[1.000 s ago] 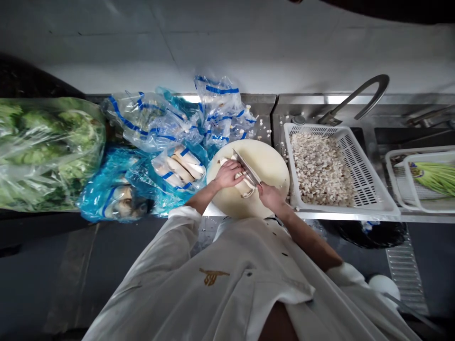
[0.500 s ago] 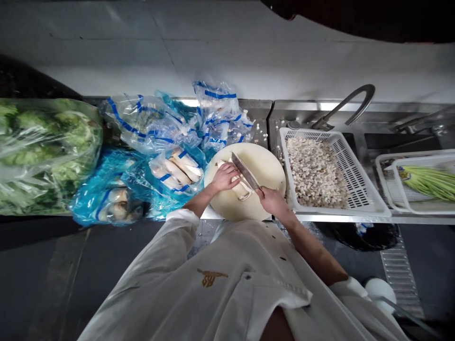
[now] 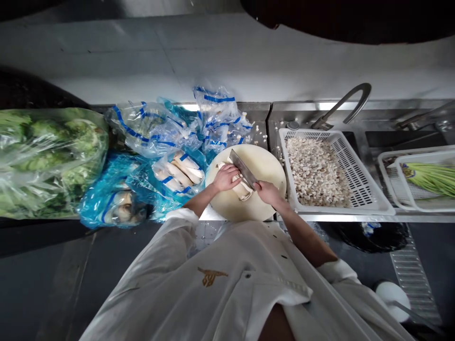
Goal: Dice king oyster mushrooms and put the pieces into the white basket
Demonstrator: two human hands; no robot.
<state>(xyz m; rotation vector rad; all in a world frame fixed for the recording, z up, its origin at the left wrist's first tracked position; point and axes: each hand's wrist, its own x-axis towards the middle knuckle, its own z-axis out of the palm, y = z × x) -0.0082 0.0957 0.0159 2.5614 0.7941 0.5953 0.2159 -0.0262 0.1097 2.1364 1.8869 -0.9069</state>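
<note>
In the middle of the frame, we see the right hand [image 3: 267, 192] wrapped tight around the knife [image 3: 242, 168], its blade on the mushroom [image 3: 242, 190]. The left hand [image 3: 226, 177] grips that mushroom with bent fingers. It lies on the round board [image 3: 266, 161], just left of the basket [image 3: 359, 163].

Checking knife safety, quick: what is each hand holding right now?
Left hand: curled over the mushrooms on the cutting board, holding them.
Right hand: closed on the knife.
</note>
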